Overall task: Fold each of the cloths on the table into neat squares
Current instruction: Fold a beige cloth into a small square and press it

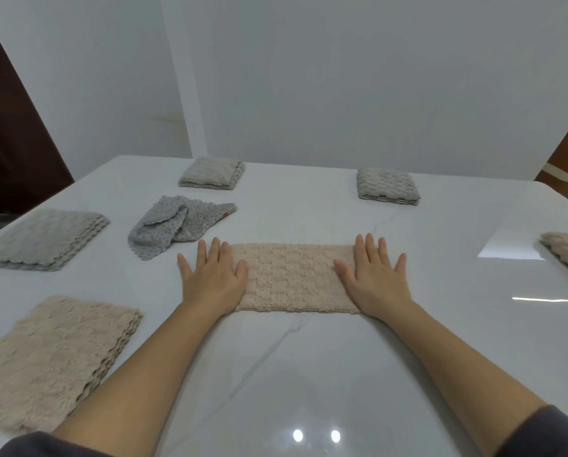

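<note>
We have the beige cloth [292,278] lying as a long strip in the middle of the white table [309,374]. Our left hand [211,275] lies flat on its left end and our right hand [373,275] flat on its right, fingers straight and spread. To do this well we press outward evenly — the nubbly, plush pile looks springy — then bring one short end over the other, edges matched (that should give a square). The crumpled grey cloth [177,225], thinner and scallop-edged, lies just beyond the left hand.
</note>
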